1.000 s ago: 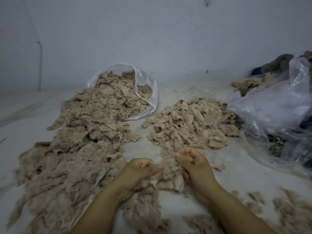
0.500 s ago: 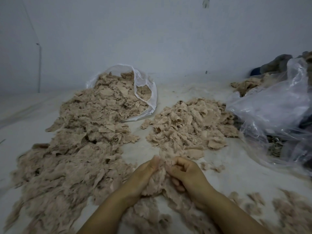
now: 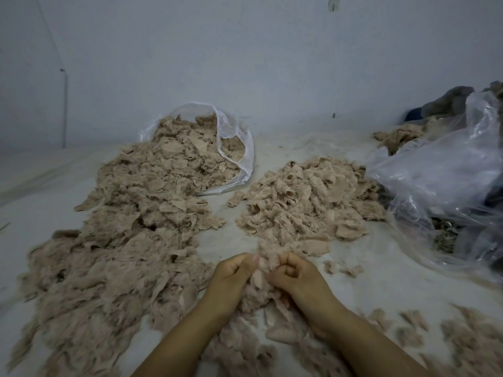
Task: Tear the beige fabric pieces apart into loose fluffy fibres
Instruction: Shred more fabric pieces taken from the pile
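Where hands meet | left hand (image 3: pixel 231 281), right hand (image 3: pixel 296 278) pinch fabric clump (image 3: pixel 258 284), blurred

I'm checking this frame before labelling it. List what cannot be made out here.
- Head view: the fabric clump between the left hand and right hand; curled fingers hide each grip and any tear.
- Contents of the crumpled plastic bag: glare and folds hide them.
- Dark cloth behind it: largely covered.
- Scraps at lower right: blurred and cut by the edge.
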Action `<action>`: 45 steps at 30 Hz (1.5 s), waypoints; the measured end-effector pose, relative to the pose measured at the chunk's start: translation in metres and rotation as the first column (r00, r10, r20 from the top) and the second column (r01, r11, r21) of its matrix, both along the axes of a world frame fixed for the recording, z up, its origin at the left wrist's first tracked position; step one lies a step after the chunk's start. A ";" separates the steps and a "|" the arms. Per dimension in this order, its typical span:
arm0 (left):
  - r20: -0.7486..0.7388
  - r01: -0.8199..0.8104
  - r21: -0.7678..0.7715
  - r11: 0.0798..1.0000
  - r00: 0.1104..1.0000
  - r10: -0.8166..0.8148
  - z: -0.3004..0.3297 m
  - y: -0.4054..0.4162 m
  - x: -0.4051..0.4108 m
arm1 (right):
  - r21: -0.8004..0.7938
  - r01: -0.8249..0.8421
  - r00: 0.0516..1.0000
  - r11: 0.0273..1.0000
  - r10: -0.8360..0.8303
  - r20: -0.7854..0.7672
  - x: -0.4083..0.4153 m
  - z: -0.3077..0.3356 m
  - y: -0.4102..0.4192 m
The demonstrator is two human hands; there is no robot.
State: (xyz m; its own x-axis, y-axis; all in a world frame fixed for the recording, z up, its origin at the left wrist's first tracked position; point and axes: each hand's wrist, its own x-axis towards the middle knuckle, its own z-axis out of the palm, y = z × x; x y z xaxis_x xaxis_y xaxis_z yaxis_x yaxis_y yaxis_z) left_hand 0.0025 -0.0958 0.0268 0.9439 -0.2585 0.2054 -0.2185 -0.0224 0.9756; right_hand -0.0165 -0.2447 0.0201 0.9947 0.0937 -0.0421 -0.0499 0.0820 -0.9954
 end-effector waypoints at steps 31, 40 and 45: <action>0.007 0.008 0.160 0.987 1.000 -0.010 -0.006 0.001 0.004 | 0.308 0.081 0.997 0.948 -0.079 -0.020 0.001 0.003 -0.002; 0.022 0.035 0.154 0.987 0.999 -0.039 -0.003 0.004 0.003 | 0.197 -0.008 1.000 0.980 0.007 0.002 -0.001 0.002 -0.002; -0.022 0.041 0.068 0.997 0.999 -0.040 -0.001 -0.001 0.003 | 0.237 0.226 0.968 0.945 -0.244 0.051 0.003 -0.001 0.000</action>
